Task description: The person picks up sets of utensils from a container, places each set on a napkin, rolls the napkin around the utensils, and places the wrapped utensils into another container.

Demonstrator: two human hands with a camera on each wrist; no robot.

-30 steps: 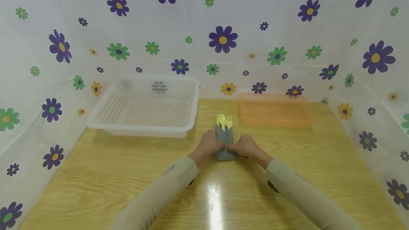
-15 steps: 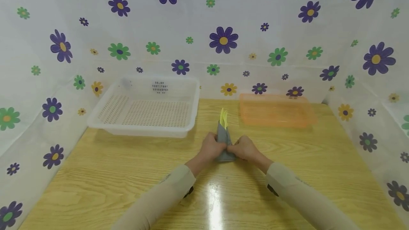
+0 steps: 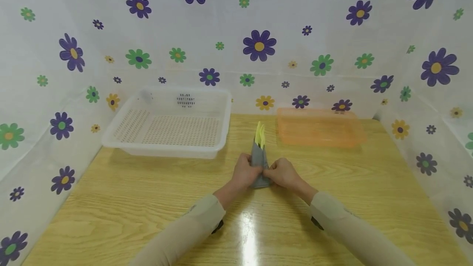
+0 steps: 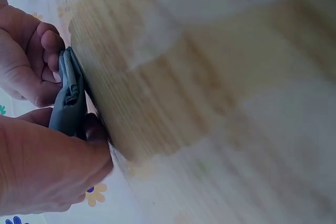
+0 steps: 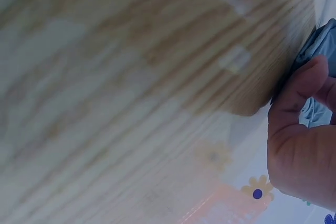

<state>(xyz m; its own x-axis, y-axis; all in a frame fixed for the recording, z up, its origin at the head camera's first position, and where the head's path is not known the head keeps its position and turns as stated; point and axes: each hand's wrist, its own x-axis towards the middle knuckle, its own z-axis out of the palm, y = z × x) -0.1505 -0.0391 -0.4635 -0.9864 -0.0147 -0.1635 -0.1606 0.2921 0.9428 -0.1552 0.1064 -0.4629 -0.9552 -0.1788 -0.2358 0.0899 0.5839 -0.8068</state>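
Observation:
A grey-blue cloth napkin (image 3: 257, 157), folded into a narrow bundle, stands out between both hands in the middle of the table. Yellow cutlery (image 3: 260, 136) sticks out of its far end, seen nearly edge-on. My left hand (image 3: 244, 172) grips the bundle's left side, thumb on top. From the right, my right hand (image 3: 285, 173) pinches its edge between thumb and fingers. Rolled layers at the near end of the napkin (image 4: 71, 95) show in the left wrist view. The right wrist view has the thumb and a finger on the cloth (image 5: 317, 51).
A white perforated basket (image 3: 166, 150) stands at the back left of the wooden table (image 3: 148, 200). To the back right is a translucent orange tray (image 3: 319, 141). Flower-printed white sheeting (image 3: 221, 19) encloses the back and sides.
The napkin bundle has been turned and squeezed narrower, so the fork and spoon that faced up now show edge-on. The hands stay in about the same place.

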